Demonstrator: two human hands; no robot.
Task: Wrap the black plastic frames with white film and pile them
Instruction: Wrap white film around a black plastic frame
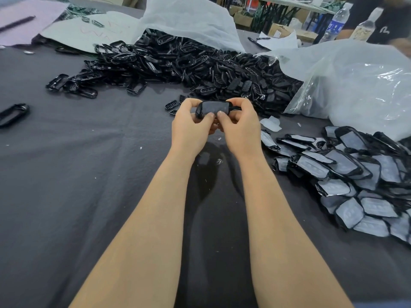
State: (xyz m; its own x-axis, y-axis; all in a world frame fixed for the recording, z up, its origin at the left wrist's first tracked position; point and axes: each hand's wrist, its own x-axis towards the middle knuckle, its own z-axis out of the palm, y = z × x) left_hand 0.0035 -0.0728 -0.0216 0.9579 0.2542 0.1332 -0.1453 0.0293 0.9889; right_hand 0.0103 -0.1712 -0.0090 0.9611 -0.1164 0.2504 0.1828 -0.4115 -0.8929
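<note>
Both hands hold one black plastic frame [214, 108] with pale film across its face, a little above the grey table cloth [89, 174]. My left hand [191, 127] grips its left end, thumb on the lower edge. My right hand [239, 123] pinches its right end and lower edge. A big heap of bare black frames [178, 63] spills from a white bag behind my hands. A pile of film-covered frames [355, 174] lies at the right.
A large clear plastic bag [355, 81] lies at the right rear. A loose scrap of white film [271, 123] sits beside my right hand. Single black frames [13, 113] lie at the left. Another person [389, 18] and water bottles [335, 23] are at the far right.
</note>
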